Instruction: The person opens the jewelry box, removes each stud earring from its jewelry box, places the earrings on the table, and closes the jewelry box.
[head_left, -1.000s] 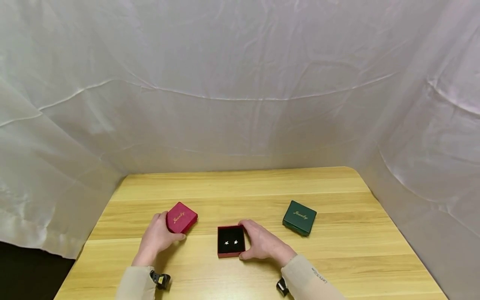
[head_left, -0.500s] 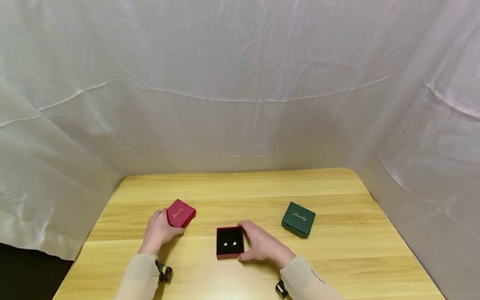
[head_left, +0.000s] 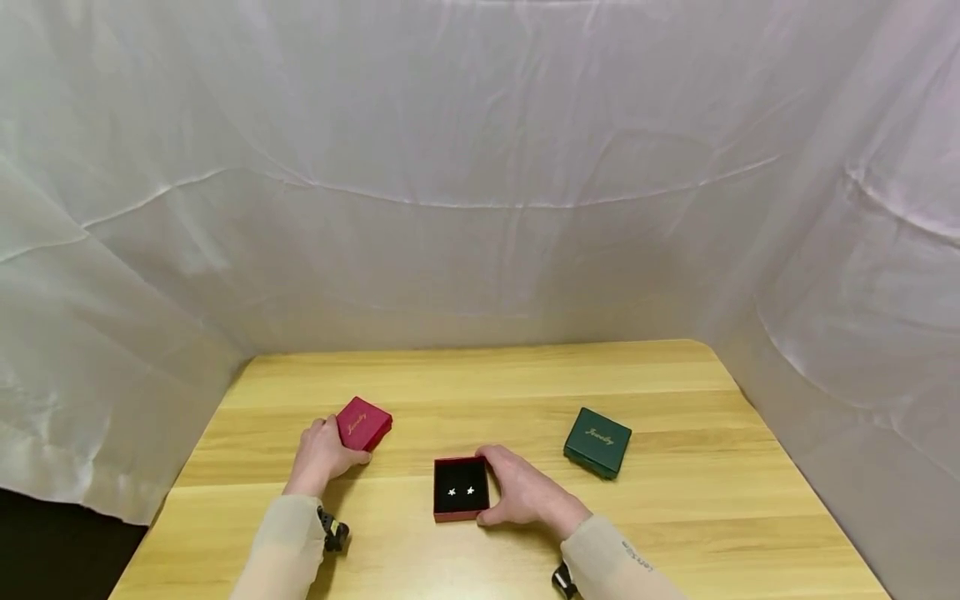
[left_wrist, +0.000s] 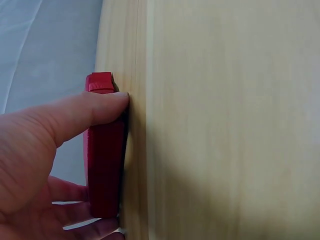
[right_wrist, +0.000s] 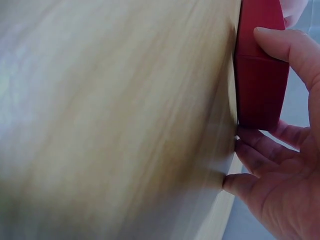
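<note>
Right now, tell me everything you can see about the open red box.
The open red box is square, with a black, soft-looking insert holding two small pale stars. Its walls look like card. It rests open side up on the wooden table, left of the green box. The right hand grips it from the right.

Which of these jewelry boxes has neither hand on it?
The green box, farthest to the right. The left hand grips the bright red box, and the right hand holds the open, dark red box.
</note>
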